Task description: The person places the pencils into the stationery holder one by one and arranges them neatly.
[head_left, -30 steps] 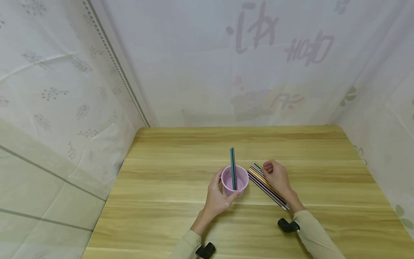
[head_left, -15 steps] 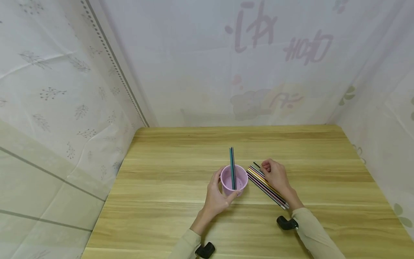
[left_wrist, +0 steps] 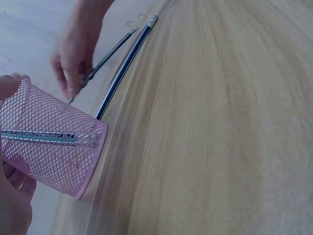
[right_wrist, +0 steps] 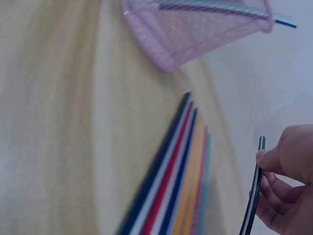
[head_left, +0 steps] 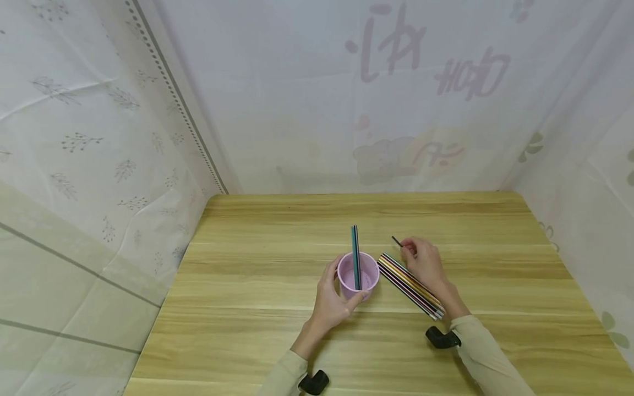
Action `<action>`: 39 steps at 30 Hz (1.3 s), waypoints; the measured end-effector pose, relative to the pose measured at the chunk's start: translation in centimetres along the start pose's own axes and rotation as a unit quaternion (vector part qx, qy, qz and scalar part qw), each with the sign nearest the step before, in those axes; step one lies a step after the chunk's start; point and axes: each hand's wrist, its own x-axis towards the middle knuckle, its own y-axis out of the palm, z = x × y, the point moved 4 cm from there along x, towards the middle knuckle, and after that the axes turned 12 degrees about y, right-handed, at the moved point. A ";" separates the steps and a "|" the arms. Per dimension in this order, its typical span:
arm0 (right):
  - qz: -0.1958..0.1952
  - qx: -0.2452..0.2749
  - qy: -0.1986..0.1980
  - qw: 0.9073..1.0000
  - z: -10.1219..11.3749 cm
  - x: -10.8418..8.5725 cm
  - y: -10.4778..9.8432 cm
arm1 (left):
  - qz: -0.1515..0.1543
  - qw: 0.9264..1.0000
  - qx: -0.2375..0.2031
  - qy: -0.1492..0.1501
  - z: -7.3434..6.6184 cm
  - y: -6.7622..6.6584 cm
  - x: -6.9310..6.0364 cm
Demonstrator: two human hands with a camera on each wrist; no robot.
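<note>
A pink mesh pen holder (head_left: 369, 268) stands on the table, and my left hand (head_left: 329, 302) grips it around the side. A few pencils (head_left: 356, 256), teal and dark, stand upright inside it; their lower ends show through the mesh in the left wrist view. Between thumb and fingers my right hand (head_left: 425, 261) pinches a dark striped pencil (right_wrist: 255, 191), raised off the table. Its tip pokes out past the fingers in the head view, the rest hidden by the hand. Just below that hand lie several striped pencils (head_left: 410, 286) side by side, slanting away from the holder.
The wooden table (head_left: 262, 242) runs back to a pale patterned curtain (head_left: 307, 110), with more cloth at both sides. A black wrist device (head_left: 314, 383) sits at the left sleeve and another black device (head_left: 442, 337) at the right sleeve.
My right hand has drawn one dark pencil away from the row and lifted it, its tip now clear of the others. The left hand and the pen holder have stayed in place.
</note>
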 end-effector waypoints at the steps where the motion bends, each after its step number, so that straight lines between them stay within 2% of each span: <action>1: -0.007 0.004 -0.004 1.000 0.3 0.0 -0.2 | 0.000 1.000 -0.001 0.001 0.0 0.0 0.0; 8: -0.053 0.032 -0.032 0.998 2.8 -0.4 -1.7 | -0.001 1.000 -0.004 0.006 0.0 0.0 0.0; 13: -0.057 0.058 -0.025 0.996 4.3 -0.7 -2.4 | -0.003 1.000 -0.012 0.007 0.2 0.1 0.0; 21: -0.092 0.095 -0.054 0.990 6.3 -1.0 -3.7 | -0.003 1.000 -0.009 0.005 0.3 0.2 0.0; 27: -0.103 0.126 -0.052 0.985 7.7 -1.2 -4.5 | -0.003 1.000 -0.004 0.007 0.3 0.1 -0.1; 33: -0.116 0.164 -0.056 0.978 9.4 -1.4 -5.4 | -0.002 1.000 -0.012 -0.005 0.2 0.1 -0.1; 39: -0.128 0.209 -0.082 0.966 11.4 -1.6 -6.1 | 0.000 1.000 -0.014 -0.007 0.1 0.1 0.0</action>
